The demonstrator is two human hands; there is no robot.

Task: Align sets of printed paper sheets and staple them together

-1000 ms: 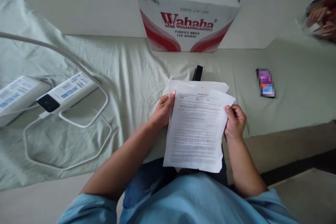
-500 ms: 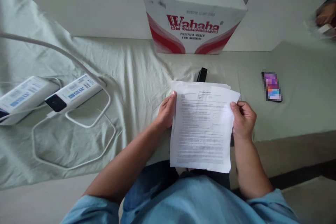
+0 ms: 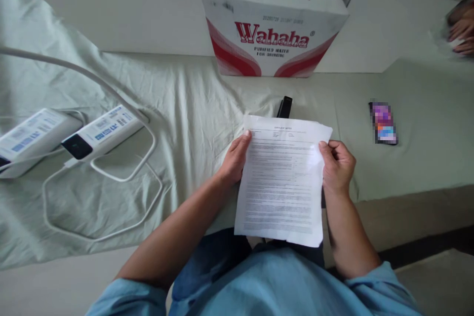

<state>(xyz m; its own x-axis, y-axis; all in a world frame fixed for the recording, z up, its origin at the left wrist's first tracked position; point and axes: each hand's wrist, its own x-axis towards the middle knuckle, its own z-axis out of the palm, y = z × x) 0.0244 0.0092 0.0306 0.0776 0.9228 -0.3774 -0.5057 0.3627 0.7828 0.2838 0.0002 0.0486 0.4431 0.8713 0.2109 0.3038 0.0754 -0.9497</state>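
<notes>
Two hands hold our printed sheets above the lap: the left hand pinches the left edge, the right hand curls closed on the right. Behind them, a small black object, perhaps a stapler, lies on the green cloth.

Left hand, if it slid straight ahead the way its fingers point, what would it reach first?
The left hand, gripping the papers, points up-right; it would probably meet the small black object first, though depth is unclear.
</notes>
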